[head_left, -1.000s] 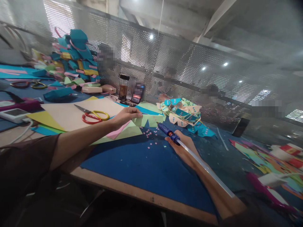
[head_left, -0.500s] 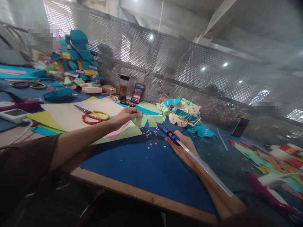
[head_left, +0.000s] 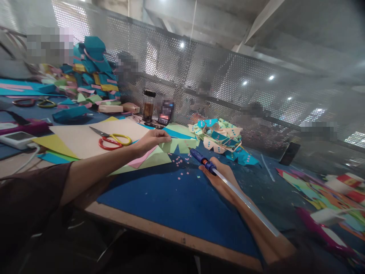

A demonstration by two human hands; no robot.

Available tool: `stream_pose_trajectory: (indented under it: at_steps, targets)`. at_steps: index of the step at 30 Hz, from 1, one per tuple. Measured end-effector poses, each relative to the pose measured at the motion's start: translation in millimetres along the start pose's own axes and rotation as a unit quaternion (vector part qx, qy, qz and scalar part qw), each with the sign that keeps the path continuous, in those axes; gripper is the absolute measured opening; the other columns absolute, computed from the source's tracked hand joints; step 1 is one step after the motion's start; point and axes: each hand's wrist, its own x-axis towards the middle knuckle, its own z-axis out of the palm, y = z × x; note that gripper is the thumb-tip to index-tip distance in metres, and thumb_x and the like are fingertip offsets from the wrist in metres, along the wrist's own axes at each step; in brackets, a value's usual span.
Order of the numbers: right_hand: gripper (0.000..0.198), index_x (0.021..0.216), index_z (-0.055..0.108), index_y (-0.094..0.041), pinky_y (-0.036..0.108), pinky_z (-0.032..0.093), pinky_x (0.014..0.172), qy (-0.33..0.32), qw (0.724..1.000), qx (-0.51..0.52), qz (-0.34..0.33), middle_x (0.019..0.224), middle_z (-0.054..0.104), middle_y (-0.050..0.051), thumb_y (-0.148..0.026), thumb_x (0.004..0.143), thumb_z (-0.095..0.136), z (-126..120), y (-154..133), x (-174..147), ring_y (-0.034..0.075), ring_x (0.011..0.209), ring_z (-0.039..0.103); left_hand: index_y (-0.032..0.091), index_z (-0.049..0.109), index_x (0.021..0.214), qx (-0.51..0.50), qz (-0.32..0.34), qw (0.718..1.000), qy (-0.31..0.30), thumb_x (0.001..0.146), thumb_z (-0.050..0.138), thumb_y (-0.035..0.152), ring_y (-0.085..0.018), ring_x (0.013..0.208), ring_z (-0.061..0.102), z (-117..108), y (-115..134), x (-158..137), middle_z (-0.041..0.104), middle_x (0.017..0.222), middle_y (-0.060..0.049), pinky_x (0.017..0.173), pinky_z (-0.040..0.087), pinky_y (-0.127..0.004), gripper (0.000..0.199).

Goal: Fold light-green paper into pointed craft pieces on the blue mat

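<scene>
My left hand [head_left: 155, 139] is closed on the near end of a pale green notched paper strip [head_left: 184, 144], which it holds up over the table. Wrapped round a blue hot glue gun [head_left: 203, 160] is my right hand [head_left: 222, 173]; a long clear glue stick [head_left: 245, 201] runs out of the gun's back toward my forearm. The gun's tip is close to the lower right edge of the strip; I cannot tell whether they touch. Small pink paper squares [head_left: 179, 161] lie scattered on the blue table mat [head_left: 176, 205] beneath.
Scissors [head_left: 114, 140] rest on cream paper [head_left: 74, 135] at left. Beyond my right hand sits a pile of dotted paper pieces [head_left: 218, 135]. A lidded jar [head_left: 148, 105] and a phone [head_left: 165, 113] stand at the back. Coloured paper scraps [head_left: 319, 190] lie far right.
The glue gun's tip has shifted very slightly to the right along the strip. My left hand and the paper strip stay where they were.
</scene>
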Motion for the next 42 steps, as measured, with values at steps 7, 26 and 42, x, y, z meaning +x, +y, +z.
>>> stream_pose_trajectory:
  at_steps: [7,26,42]
  targets:
    - [0.027,0.076,0.037,-0.025,0.024,0.025,0.051,-0.004,1.0,0.0,0.003,0.055,0.047,-0.005,-0.044,0.088,0.051,0.2,-0.9,-0.1,0.014,0.046,0.042,0.012,0.066,0.077,0.0,-0.001,1.0,0.011,0.076,0.073,0.034,-0.013,0.061,0.057,0.6,1.4,-0.6,0.064,0.066,-0.002,0.063,0.041,-0.028,0.022]
    - [0.024,0.076,0.039,-0.025,0.023,0.025,0.052,0.0,1.0,-0.02,-0.001,0.058,0.049,-0.005,-0.043,0.087,0.05,1.6,3.0,0.4,0.014,0.048,0.044,0.013,0.066,0.075,-0.002,0.001,1.0,0.003,0.076,0.073,0.033,-0.013,0.06,0.056,1.3,1.3,-0.8,0.064,0.065,-0.002,0.061,0.04,-0.028,0.021]
    - [0.031,0.078,0.039,-0.026,0.023,0.024,0.05,-0.007,0.999,-0.034,0.003,0.054,0.049,-0.004,-0.052,0.088,0.051,2.7,6.1,1.8,0.016,0.046,0.046,0.013,0.067,0.075,0.001,-0.006,1.0,0.017,0.075,0.073,0.033,-0.013,0.06,0.055,3.5,2.7,-2.3,0.063,0.065,-0.002,0.061,0.039,-0.027,0.021]
